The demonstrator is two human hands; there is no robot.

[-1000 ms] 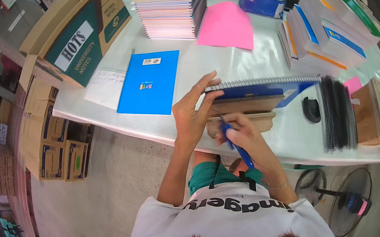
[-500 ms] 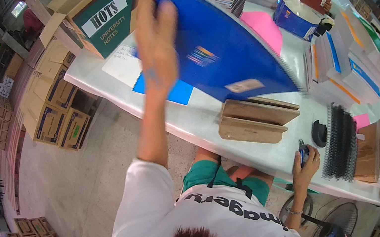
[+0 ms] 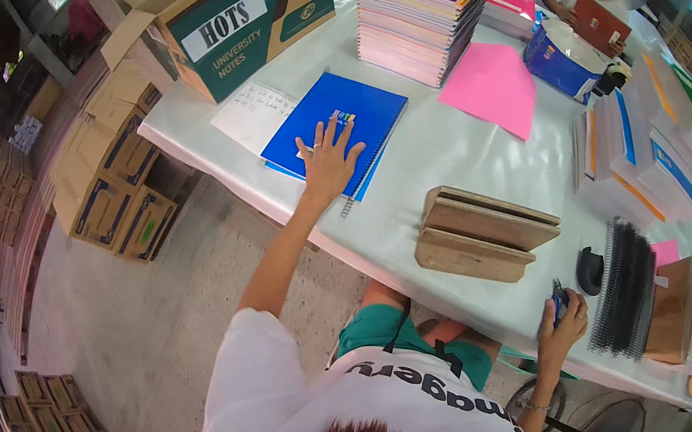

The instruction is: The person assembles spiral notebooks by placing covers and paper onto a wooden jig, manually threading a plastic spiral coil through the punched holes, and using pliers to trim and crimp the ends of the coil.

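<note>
My left hand (image 3: 327, 169) lies flat with spread fingers on the cover of a blue spiral notebook (image 3: 369, 107). Under it, the edge of a lighter blue notebook (image 3: 368, 183) sticks out. A white sheet with handwriting (image 3: 245, 116) lies beside them, partly covered. At the table's front edge, my right hand (image 3: 563, 328) is closed around small dark pliers (image 3: 559, 296), their tip pointing up. Near that hand are a round black object (image 3: 590, 269) and a bundle of black spiral coils (image 3: 622, 289). A slotted wooden stand (image 3: 476, 254) sits between my hands, holding nothing.
A tall stack of purple-topped notebooks (image 3: 419, 21) and an open carton (image 3: 202, 66) stand at the back. Pink paper (image 3: 489, 87), a blue container (image 3: 554, 62) and piled white page blocks (image 3: 629, 159) lie rightward. A co-worker holds a brown-red cover (image 3: 600, 25) across the table.
The blue notebook, held raised above the wooden stand before, now lies on the lighter blue one. My left hand has come down and let go, resting flat on it. My right hand keeps the pliers.
</note>
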